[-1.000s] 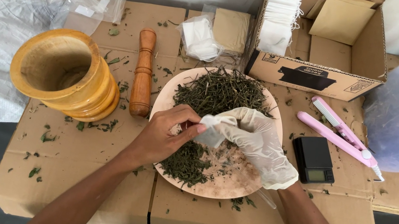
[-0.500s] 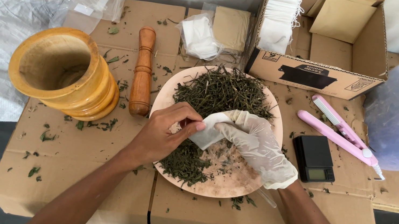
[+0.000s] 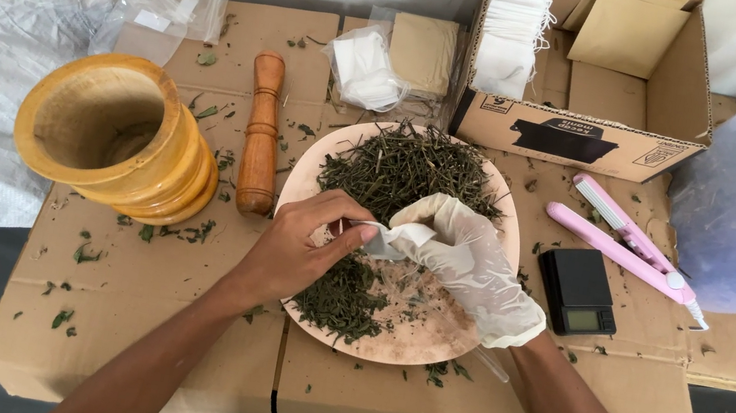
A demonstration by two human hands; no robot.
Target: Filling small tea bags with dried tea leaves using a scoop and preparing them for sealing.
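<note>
Head view, looking down on a table covered with flattened cardboard [image 3: 166, 322]. Bare left hand [image 3: 300, 250] and white-gloved right hand [image 3: 469, 260] close together over a round pink plate [image 3: 425, 343], both pinched on a small white filter bag [image 3: 388, 238] held just above the plate's middle. Dried green herb [image 3: 405, 168] heaped on the far half of the plate, a smaller pile [image 3: 342, 298] on the near side under the left hand. Left of the plate, a wooden pestle [image 3: 262, 132] lying flat, and beside that a wooden mortar [image 3: 113, 136] tipped on its side, mouth to the left. Right of the plate, a small black pocket scale [image 3: 578, 292] and a pink heat sealer [image 3: 628, 244]. Behind the plate, an open cardboard box [image 3: 583, 134] holding a stack of white bags [image 3: 512, 30]. Loose herb bits scattered over the cardboard.
</note>
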